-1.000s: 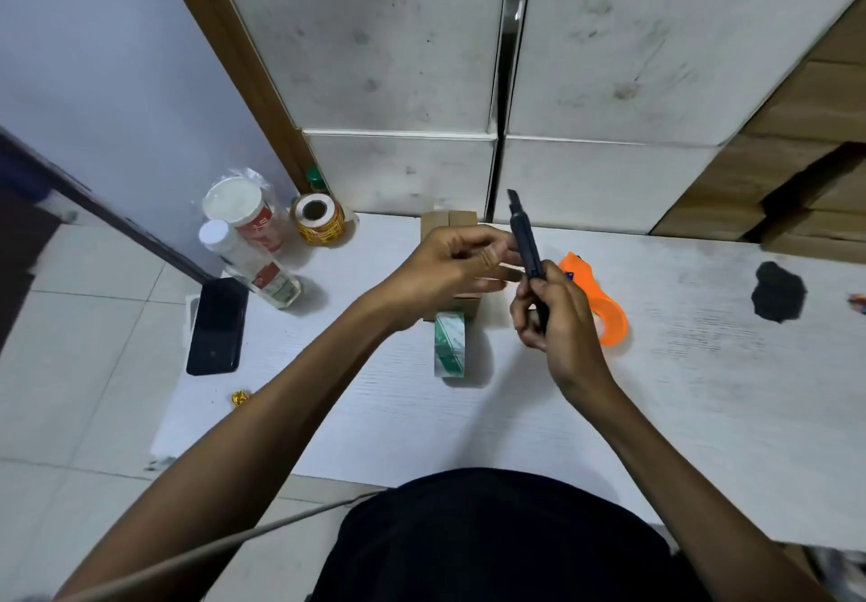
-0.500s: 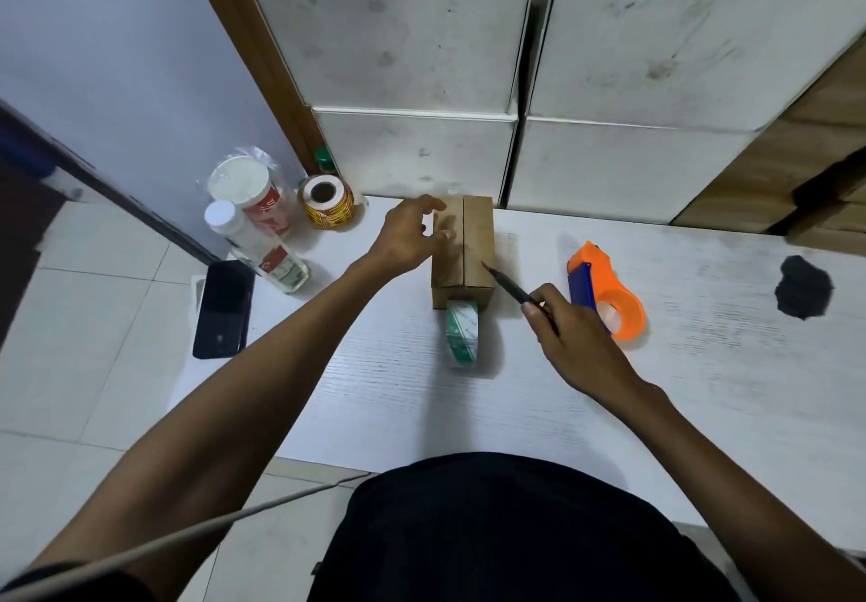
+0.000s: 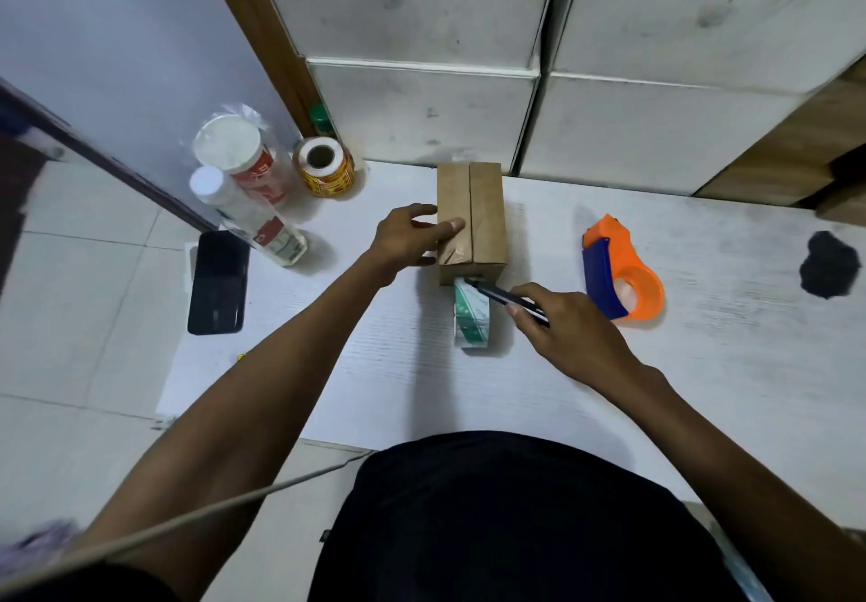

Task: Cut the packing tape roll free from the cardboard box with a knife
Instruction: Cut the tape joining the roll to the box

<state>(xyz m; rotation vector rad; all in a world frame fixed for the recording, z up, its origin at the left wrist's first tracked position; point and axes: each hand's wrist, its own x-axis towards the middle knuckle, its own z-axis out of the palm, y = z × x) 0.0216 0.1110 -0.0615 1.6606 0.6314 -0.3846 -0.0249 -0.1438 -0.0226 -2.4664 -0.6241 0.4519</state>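
A small brown cardboard box (image 3: 487, 212) stands on the white table (image 3: 375, 367), taped shut along its top. A green-and-white packing tape roll (image 3: 471, 315) stands on edge against the box's near face, joined to it by tape. My left hand (image 3: 412, 236) grips the box's left side, thumb on its top. My right hand (image 3: 567, 325) holds a dark knife (image 3: 503, 296) whose tip touches the tape where the roll meets the box.
An orange and blue tape dispenser (image 3: 621, 273) lies right of the box. A black phone (image 3: 218, 283), two white-capped bottles (image 3: 243, 208) and a yellow label roll (image 3: 325, 172) sit at the left. A black blot (image 3: 829, 264) marks the table's right. White cabinets rise behind.
My left hand left the knife and moved onto the box's left side. My right hand lowered the knife from upright until its tip reached the tape at the roll.
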